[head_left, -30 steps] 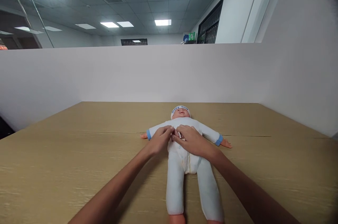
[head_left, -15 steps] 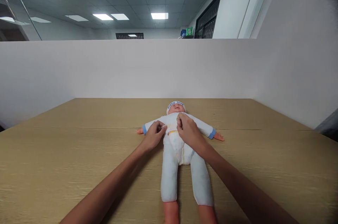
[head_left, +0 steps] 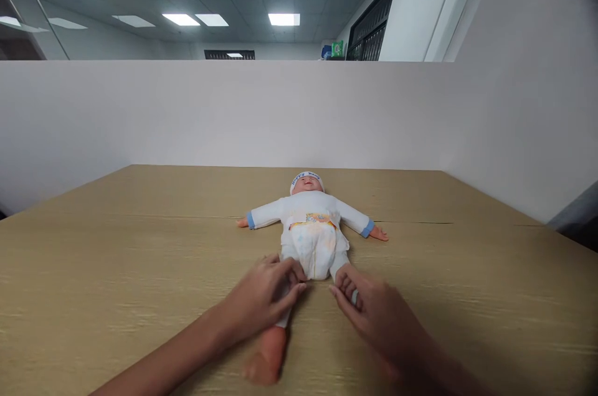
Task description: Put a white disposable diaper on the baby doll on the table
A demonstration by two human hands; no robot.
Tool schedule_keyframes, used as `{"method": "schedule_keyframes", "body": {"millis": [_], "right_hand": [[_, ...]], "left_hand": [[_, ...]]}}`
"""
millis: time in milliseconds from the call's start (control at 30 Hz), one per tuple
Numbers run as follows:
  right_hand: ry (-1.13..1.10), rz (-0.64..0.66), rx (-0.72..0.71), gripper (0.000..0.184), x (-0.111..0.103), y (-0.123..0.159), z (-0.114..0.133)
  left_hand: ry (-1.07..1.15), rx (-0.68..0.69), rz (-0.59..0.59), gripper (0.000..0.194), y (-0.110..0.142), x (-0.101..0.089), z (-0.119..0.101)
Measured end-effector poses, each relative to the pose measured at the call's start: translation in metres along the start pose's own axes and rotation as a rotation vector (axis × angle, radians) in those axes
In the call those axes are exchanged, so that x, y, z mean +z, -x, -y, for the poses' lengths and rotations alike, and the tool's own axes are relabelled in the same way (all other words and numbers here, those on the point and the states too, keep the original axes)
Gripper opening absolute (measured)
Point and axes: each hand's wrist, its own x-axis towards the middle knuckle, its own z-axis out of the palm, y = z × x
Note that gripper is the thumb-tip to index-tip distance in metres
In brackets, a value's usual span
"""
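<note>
A baby doll (head_left: 308,202) lies on its back, arms spread, in white clothes with blue cuffs and a lettered white headband. A white diaper (head_left: 315,249) with an orange-patterned waistband is around its hips, over the trousers. My left hand (head_left: 268,296) is over the doll's leg on the left, its curled fingertips beside the diaper's lower edge and the thumb a little apart. Over the other leg, my right hand (head_left: 374,306) has fingers bent and thumb apart, covering most of that leg. Neither hand visibly grips anything. One red foot (head_left: 266,355) shows below my left hand.
The wooden tabletop (head_left: 140,259) spreads around the doll. A pale partition wall (head_left: 280,113) rises behind it and along the right side. Past the partition are ceiling lights, a dark barred window (head_left: 374,19) and a green package (head_left: 337,49).
Both hands have come away from the diaper's waistband and moved down toward me to the doll's thighs. The waistband now shows in full. The view has tilted slightly down.
</note>
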Motion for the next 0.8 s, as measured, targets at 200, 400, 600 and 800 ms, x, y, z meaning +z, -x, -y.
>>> {"method": "schedule_keyframes", "body": {"millis": [200,400,600,800], "right_hand": [[0.191,-0.048,0.0,0.019,0.008,-0.022,-0.008],[0.259,-0.141,-0.104,0.021,0.028,-0.014,-0.004],[0.13,-0.153,-0.128,0.011,0.025,-0.012,-0.004],[0.075,-0.13,-0.105,0.018,0.021,-0.008,0.001]], "left_hand": [[-0.051,-0.205,-0.076,0.032,-0.025,0.017,0.013],[-0.102,-0.166,-0.092,0.035,-0.03,0.028,0.02],[0.0,0.004,-0.182,0.027,-0.024,0.028,0.023],[0.035,0.071,-0.237,0.012,-0.022,0.028,0.022]]}}
